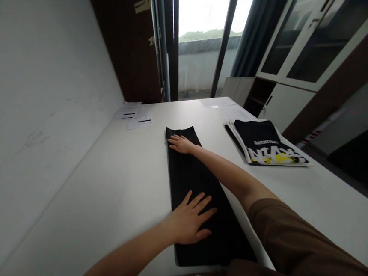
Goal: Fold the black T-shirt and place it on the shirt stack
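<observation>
Black folded cloth point(187, 176), lengthwise on worktop point(126, 181), running from the near edge toward the far one. Left hand point(191, 223) palm down on its near half, fingers fanned; right hand point(182, 144) laid flat at its far end; neither grips anything. Step looks like smoothing: best to pin one end lightly, stroke outward with even pressure, keep the long folds straight. Folded garment stack point(261, 140) by worktop's right edge: big white letters, apparently "RVIN"; smaller line uncertain. Papers point(139, 116), far-left corner: print illegible.
</observation>
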Demonstrator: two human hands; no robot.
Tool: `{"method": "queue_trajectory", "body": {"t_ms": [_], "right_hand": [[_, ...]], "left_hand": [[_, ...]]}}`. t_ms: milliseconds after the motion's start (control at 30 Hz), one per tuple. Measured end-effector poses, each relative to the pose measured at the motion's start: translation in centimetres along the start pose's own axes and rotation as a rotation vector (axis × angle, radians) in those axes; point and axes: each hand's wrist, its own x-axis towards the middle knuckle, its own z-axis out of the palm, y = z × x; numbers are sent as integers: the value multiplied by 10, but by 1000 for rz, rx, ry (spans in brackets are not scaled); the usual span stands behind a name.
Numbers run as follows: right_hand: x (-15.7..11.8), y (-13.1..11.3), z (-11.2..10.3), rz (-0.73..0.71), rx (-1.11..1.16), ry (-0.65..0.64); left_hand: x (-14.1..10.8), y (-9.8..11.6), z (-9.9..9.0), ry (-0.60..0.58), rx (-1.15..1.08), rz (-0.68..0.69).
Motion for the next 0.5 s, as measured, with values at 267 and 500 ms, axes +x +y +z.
{"method": "queue_trajectory", "body": {"t_ms": [267, 500], "right_hand": [[58, -6, 28, 22, 4, -28], [77, 12, 22, 206, 4, -41]], "left_hand": [[0, 5, -11, -13, -19, -11], [0, 3, -10, 13, -33, -10]]}}
